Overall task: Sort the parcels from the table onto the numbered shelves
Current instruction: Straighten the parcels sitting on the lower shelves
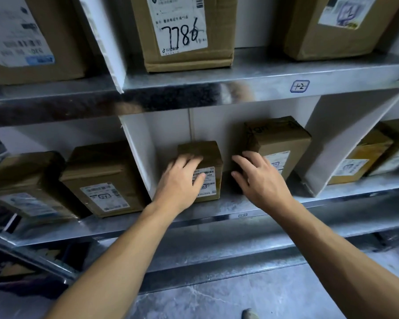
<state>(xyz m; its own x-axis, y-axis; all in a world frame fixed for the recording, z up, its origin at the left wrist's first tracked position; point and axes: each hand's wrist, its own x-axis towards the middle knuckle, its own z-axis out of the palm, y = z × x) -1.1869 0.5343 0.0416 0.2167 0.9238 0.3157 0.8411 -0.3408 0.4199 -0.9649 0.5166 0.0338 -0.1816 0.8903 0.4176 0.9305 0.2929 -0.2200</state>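
Head view, looking into a metal rack of dull, mottled galvanised boards split by white corrugated dividers [138, 157]. On the lower shelf [217, 207], in the middle compartment and far back, left of centre: a small parcel [209, 155], squat brown cardboard under glossy tape, with a white printed label on its near face. Left grip [182, 180] laid on it, fingers spread and only gently curved over the top edge, thumb flat across the label, pressing rather than clasping. To the right, across a dark gap, a taller parcel [283, 139], also cardboard, turned at an angle, with crumpled tape along its top. Right grip [260, 178] wide open at that box's near left corner, fingers fanned and relaxed, holding nothing; cannot tell whether touching. In the left compartment, more taped brown boxes [104, 178]. Above, a blue handwritten tag [300, 86] on the upper shelf edge, and a marked box [182, 31] inked "7786". Below, grey veined floor [217, 295].
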